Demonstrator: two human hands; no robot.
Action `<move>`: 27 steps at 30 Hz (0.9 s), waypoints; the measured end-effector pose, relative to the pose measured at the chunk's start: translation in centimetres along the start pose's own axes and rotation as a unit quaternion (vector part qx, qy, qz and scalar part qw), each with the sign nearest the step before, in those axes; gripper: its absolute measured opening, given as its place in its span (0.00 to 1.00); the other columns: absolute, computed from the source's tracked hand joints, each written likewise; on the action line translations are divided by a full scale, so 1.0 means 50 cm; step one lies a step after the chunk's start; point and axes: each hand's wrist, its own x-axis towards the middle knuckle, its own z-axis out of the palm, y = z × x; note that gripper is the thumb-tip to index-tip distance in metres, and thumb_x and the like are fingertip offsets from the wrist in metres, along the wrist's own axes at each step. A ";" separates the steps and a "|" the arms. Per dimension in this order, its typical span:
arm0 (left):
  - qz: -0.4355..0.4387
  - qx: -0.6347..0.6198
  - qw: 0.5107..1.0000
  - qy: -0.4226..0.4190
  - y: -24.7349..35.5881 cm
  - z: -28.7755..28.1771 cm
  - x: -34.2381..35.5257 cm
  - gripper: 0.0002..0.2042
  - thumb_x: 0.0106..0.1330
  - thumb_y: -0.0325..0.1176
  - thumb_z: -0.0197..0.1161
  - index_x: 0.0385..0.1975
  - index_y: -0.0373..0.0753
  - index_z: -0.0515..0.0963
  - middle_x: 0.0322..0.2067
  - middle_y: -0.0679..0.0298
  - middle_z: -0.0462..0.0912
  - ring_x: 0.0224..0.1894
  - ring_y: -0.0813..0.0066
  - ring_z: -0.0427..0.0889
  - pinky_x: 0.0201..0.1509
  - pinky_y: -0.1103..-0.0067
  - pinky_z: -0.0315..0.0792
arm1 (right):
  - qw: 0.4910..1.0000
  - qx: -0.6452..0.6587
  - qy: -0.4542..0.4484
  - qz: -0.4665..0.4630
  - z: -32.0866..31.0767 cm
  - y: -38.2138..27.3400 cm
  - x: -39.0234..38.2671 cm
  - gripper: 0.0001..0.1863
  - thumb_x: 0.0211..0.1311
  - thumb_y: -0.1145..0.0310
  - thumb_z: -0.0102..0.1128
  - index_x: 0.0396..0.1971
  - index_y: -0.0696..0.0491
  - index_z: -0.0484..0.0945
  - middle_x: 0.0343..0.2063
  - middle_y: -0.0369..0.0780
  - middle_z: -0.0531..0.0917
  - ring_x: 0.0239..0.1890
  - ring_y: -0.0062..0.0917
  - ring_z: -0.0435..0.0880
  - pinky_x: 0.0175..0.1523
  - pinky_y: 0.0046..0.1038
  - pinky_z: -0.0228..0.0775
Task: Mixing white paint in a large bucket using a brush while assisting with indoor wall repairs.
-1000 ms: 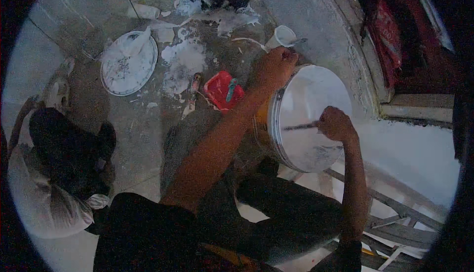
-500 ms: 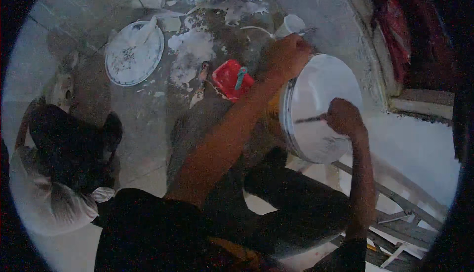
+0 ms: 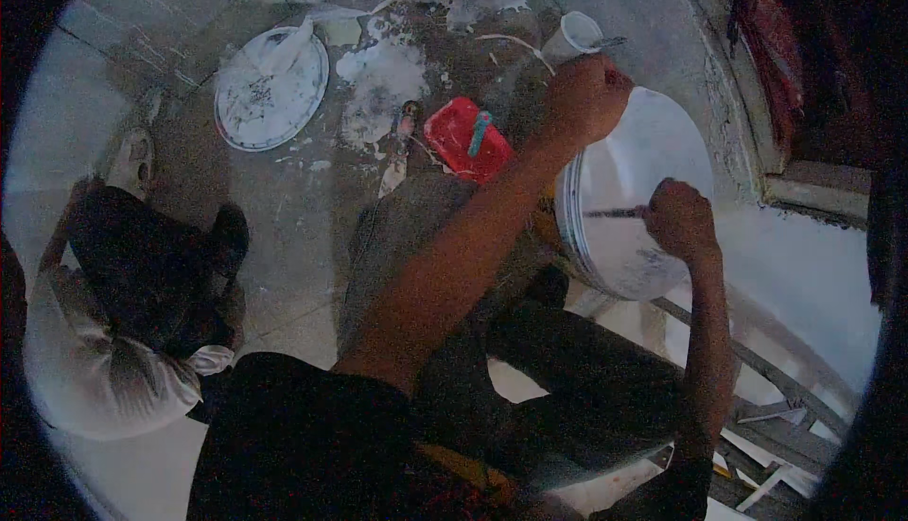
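Note:
A large white bucket (image 3: 629,166) leans in front of me at the right, its pale round face toward me and a yellowish side behind it. My left hand (image 3: 591,97) is closed at the bucket's upper edge, with its fingers partly hidden. Gripped in my right fist (image 3: 679,220) is a thin dark tool like a narrow blade (image 3: 613,213), lying across the white surface and pointing left. Grey smudges mark that surface below the fist. Just beyond my left hand stands a white cup (image 3: 572,35) with a dark-tipped tool by it.
A red tray (image 3: 456,131) holding a teal-handled tool (image 3: 480,133) lies beyond my left forearm, beside a scraper (image 3: 405,129). Farther left is a smeared white lid (image 3: 272,95). Another person (image 3: 142,275) sits at the left. Metal frame bars (image 3: 785,384) lie at the lower right.
The whole view has shifted a little, so most things appear farther right and higher. Both hands keep their grip, and the thin tool now lies more level across the bucket.

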 end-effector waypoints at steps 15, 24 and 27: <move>0.035 0.025 0.999 -0.015 -0.009 -0.003 0.004 0.13 0.53 0.39 0.56 0.28 0.35 0.75 0.28 0.48 0.78 0.35 0.52 0.78 0.40 0.64 0.70 | 0.999 0.037 0.023 -0.024 0.014 0.018 0.004 0.12 0.52 0.63 0.54 0.28 0.58 0.74 0.27 0.47 0.79 0.35 0.38 0.79 0.41 0.38 0.71; 0.033 0.005 0.999 -0.014 -0.013 -0.006 0.010 0.14 0.55 0.40 0.54 0.27 0.34 0.75 0.27 0.47 0.78 0.33 0.50 0.78 0.40 0.63 0.71 | 0.994 -0.033 0.058 0.084 0.049 0.061 0.024 0.17 0.50 0.57 0.59 0.30 0.56 0.73 0.30 0.46 0.79 0.35 0.39 0.80 0.40 0.39 0.72; 0.024 0.009 1.000 0.005 -0.007 -0.002 0.005 0.13 0.55 0.39 0.54 0.26 0.34 0.76 0.25 0.48 0.78 0.31 0.50 0.78 0.38 0.64 0.71 | 0.999 -0.051 -0.005 0.004 0.014 0.012 0.000 0.17 0.50 0.57 0.59 0.31 0.56 0.73 0.31 0.46 0.79 0.36 0.39 0.80 0.41 0.39 0.72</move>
